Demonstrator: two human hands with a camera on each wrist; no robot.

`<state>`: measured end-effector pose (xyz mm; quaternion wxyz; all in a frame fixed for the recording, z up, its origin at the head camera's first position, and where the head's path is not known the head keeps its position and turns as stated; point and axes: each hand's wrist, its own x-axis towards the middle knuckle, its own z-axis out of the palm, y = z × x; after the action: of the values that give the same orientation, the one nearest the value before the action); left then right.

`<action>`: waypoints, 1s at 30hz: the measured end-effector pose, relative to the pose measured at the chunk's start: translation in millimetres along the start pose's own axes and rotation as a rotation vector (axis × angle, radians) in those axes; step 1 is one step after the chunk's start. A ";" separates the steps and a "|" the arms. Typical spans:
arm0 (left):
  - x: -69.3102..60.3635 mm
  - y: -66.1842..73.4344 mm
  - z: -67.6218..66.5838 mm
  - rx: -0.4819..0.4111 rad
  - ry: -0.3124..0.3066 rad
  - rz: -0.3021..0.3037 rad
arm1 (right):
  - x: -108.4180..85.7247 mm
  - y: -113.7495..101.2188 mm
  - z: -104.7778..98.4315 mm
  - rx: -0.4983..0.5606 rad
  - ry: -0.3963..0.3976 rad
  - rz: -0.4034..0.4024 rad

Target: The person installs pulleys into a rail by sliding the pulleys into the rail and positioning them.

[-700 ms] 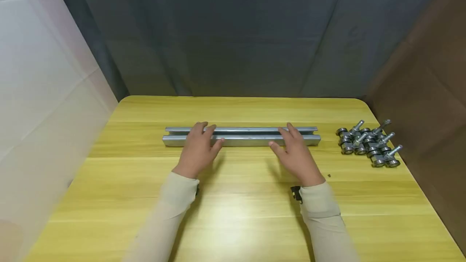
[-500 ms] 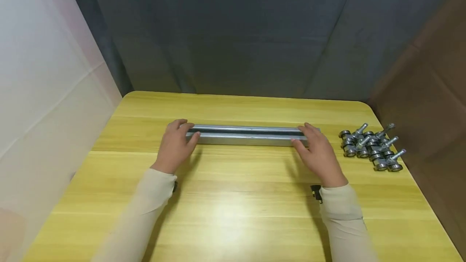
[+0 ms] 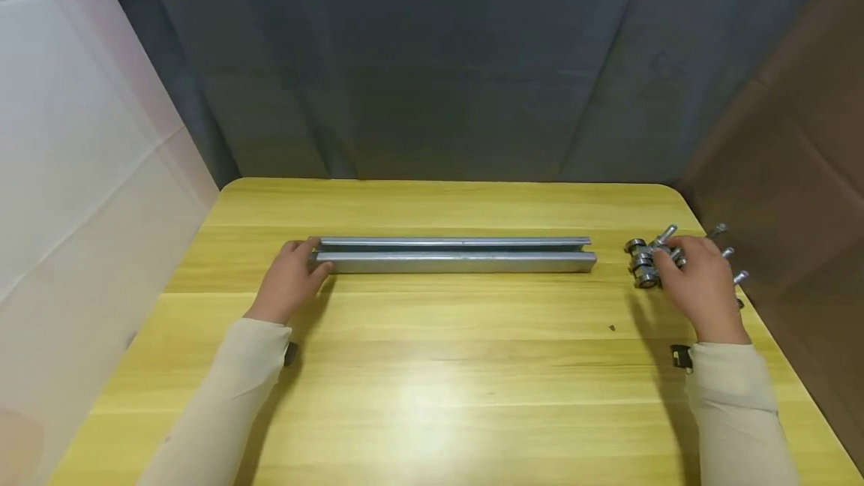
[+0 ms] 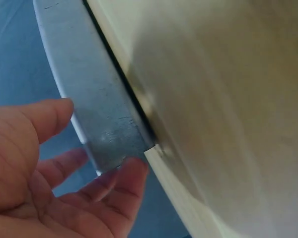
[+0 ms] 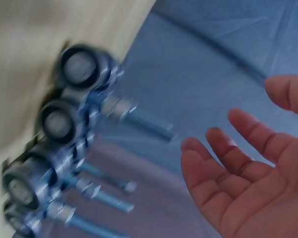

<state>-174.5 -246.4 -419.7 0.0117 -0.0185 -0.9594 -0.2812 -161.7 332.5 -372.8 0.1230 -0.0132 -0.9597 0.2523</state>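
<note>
A galvanised steel C-channel rail (image 3: 459,261) lies lengthwise across the table, its slot upward. My left hand (image 3: 286,283) is at the rail's left end, thumb on the near side and fingers toward the far edge. In the left wrist view, loosely bent fingers (image 4: 134,171) touch the rail end (image 4: 107,134). My right hand (image 3: 702,287) hovers over the group of roller trolleys (image 3: 644,261) on the right, hiding part of them. The right wrist view has this hand (image 5: 243,173) with nothing in its fingers, just short of a trolley's threaded bolt (image 5: 144,121).
The yellow wood-grain table (image 3: 418,373) has rounded far corners. A dark grey cloth (image 3: 432,66) hangs behind it, with a white sheet (image 3: 88,133) on the left and a brown one (image 3: 796,148) on the right. A tiny dark speck (image 3: 612,328) lies near the right forearm.
Both hands have spread apart. The left has moved along the rail to its left end; the right has left the rail and gone right to the trolleys. The rail stays put.
</note>
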 end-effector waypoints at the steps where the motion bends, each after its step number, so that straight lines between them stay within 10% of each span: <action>1: 0.1 -1.5 0.4 0.000 -0.001 0.001 | 0.5 4.6 -1.5 0.007 0.004 0.015; 12: 4.8 -11.6 -3.3 0.014 -0.021 0.073 | 14.4 30.5 -1.4 0.018 -0.055 0.117; 30: 8.0 -9.1 -1.7 -0.073 -0.037 -0.007 | 20.7 38.3 12.5 0.012 -0.095 0.178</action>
<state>-182.9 -254.8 -422.9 -0.0075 -0.0209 -0.9486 -0.3158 -186.2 361.7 -397.3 0.0545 -0.0856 -0.9580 0.2683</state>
